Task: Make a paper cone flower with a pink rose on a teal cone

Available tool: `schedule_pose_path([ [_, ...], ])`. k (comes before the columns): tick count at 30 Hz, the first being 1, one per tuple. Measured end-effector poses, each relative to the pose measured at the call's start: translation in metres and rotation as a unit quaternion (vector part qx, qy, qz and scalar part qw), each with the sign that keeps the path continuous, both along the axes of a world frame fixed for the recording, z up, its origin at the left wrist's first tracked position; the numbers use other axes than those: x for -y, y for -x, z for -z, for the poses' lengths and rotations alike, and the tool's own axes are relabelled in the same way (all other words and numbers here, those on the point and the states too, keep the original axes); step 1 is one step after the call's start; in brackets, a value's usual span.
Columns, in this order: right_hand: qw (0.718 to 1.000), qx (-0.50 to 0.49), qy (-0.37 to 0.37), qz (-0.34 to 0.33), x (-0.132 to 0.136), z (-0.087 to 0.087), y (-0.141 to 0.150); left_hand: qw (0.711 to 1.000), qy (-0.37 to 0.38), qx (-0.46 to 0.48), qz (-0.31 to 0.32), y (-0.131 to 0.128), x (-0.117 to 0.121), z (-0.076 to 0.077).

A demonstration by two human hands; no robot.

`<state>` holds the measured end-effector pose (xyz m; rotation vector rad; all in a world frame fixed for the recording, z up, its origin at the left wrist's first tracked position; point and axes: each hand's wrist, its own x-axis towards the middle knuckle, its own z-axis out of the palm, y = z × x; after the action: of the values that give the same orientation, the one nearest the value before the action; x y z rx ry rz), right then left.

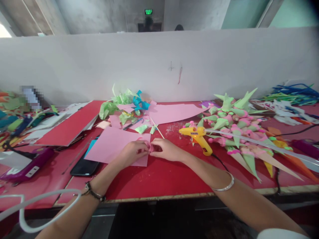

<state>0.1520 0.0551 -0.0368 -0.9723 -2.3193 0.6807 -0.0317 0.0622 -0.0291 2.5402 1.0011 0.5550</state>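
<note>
My left hand (133,152) and my right hand (166,149) meet at the middle of the red table (159,176). Both pinch a small rolled strip of pink paper (150,146) between their fingertips. The roll sits just over the right edge of a pink paper sheet (112,143) lying flat on the table. A yellow glue gun (198,137) lies to the right of my right hand, its black cord trailing toward the table's front edge.
A heap of green and pink paper cones (234,129) fills the right side. Crumpled green and blue paper (122,103) and a large pink sheet (171,113) lie at the back. A black phone (84,166), a purple glue gun (27,166) and red card (72,124) lie left.
</note>
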Motion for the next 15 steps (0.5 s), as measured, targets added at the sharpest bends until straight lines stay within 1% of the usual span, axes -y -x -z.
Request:
schedule_pose_path([
  [4,1.000,-0.013,0.019,-0.013,0.0009,-0.0031,-0.0014,1.000,0.003,0.022,-0.012,0.0011,-0.0009,0.0013],
  [8,0.998,-0.033,0.039,-0.035,0.0011,-0.0069,-0.0042,0.999,0.024,0.048,0.006,0.0030,-0.0025,0.0037],
  [10,0.997,-0.036,0.049,-0.041,0.0004,-0.0075,-0.0055,0.998,0.023,0.051,0.011,0.0037,-0.0035,0.0047],
  [12,0.997,-0.038,0.064,-0.034,-0.0011,-0.0067,-0.0063,0.999,0.015,0.047,0.021,0.0041,-0.0043,0.0049],
  [15,0.996,-0.049,0.079,-0.006,-0.0040,-0.0039,-0.0066,0.999,0.007,0.043,0.034,0.0040,-0.0035,0.0027],
])
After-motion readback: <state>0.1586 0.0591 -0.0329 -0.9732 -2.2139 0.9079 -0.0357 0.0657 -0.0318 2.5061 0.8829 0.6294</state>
